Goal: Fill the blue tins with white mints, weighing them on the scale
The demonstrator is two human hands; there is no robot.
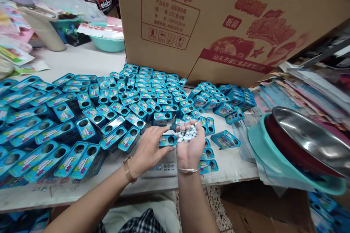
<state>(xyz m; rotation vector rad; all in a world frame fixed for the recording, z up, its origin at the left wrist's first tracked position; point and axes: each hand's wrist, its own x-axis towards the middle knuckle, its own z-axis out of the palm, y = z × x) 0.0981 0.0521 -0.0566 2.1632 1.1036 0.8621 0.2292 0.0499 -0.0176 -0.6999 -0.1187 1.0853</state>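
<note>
My left hand (149, 147), with a watch on its wrist, has its thumb and fingers around a small blue candy tin (168, 141). That tin has a round dark hole in its top and sits over a white digital scale (170, 169). My right hand (190, 149) is palm up and cupped, close beside the tin. A heap of small pale candies (187, 133) rests in it. More blue tins (125, 111) with the same holed tops stand in crowded rows around both hands. One tin (225, 139) lies tilted to the right of my right hand.
A large cardboard box (169, 54) rises behind the tins. To the right, a metal bowl (308, 134) is nested in a turquoise basin (259, 149), overhanging the table edge. Stacked printed sheets (298, 94) lie behind them. A turquoise bowl (108, 44) stands back left.
</note>
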